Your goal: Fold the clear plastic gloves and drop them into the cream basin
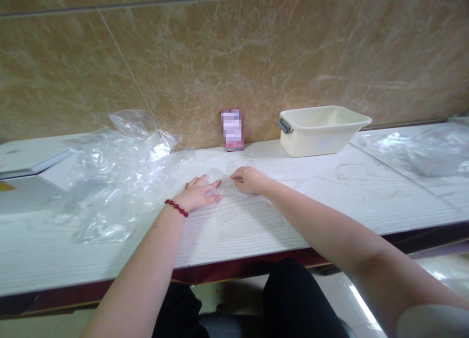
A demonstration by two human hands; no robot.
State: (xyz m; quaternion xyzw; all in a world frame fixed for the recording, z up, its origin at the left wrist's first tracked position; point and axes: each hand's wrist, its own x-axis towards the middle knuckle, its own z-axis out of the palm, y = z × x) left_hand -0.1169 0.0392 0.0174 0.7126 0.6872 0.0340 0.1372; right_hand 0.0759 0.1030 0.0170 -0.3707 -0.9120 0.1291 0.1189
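Note:
A thin clear plastic piece (227, 185) lies on the white wood-grain table, between my two hands; its outline is hard to make out. My left hand (200, 191), with a red bead bracelet at the wrist, rests on its left side with the fingers spread. At its right side, my right hand (249, 179) is closed, thumb and forefinger pinched at the plastic. A big loose heap of clear plastic bags (120, 167) lies to the left of my left hand.
A cream bin (315, 140) with a grey handle stands at the back right. A phone-like upright item (232, 130) leans on the marbled wall. White boxes (29, 191) sit far left, and more clear plastic (432, 150) lies far right. The table's front edge (242, 260) is near my legs.

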